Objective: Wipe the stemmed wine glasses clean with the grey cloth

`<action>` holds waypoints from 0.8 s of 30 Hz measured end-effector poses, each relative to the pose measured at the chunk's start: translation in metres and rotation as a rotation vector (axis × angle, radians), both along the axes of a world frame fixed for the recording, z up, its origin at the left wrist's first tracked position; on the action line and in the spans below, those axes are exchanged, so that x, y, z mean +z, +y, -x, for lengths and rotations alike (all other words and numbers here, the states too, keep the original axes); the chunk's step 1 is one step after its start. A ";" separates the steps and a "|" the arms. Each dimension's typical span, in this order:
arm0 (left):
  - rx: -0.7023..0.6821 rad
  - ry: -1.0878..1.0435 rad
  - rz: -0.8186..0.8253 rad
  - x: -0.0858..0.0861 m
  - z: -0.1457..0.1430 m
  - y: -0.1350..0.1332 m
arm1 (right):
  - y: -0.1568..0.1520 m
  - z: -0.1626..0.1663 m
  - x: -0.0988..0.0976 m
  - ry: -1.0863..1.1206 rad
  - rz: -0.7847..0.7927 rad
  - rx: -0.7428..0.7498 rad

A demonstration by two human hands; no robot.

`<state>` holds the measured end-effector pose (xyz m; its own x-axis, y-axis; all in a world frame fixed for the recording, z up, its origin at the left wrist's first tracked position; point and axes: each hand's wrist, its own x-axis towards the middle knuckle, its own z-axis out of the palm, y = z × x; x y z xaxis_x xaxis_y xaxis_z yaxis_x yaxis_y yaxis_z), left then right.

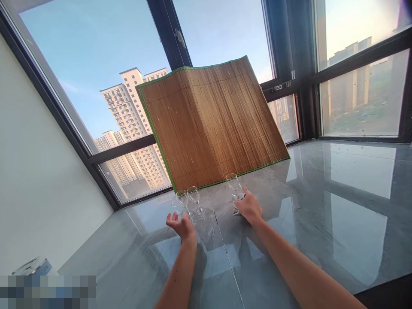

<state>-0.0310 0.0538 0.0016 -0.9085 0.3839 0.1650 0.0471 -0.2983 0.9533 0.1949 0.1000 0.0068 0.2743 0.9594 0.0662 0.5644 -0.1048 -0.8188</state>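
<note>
My right hand (249,207) is closed round the lower part of a clear stemmed glass (233,184), upright by the front edge of a bamboo mat. To the left, my left hand (182,226) has its fingers and thumb curled about a second clear glass (177,206); its lower part is hidden by the hand. Just beyond and beside that hand are two more stemmed glasses: one (183,197) overlaps the held one in view, the other (193,195) stands upright on the glossy grey tiled surface (212,240).
The green-edged bamboo mat (212,124) leans upright against the dark-framed windows (175,38) behind the glasses. A white wall (38,163) bounds the left side. At lower left lies a blue and white object (35,267), partly covered by a blurred patch.
</note>
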 end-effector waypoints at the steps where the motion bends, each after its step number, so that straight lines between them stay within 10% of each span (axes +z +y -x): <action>1: -0.033 -0.029 0.004 -0.001 0.001 0.001 | 0.002 -0.002 -0.001 0.002 0.000 -0.005; 18: -0.114 0.018 0.076 -0.009 -0.002 0.006 | 0.003 -0.030 0.009 0.001 0.130 -0.087; 24: -0.091 0.291 0.097 -0.007 -0.017 0.000 | -0.007 -0.036 0.024 0.123 -0.239 -0.448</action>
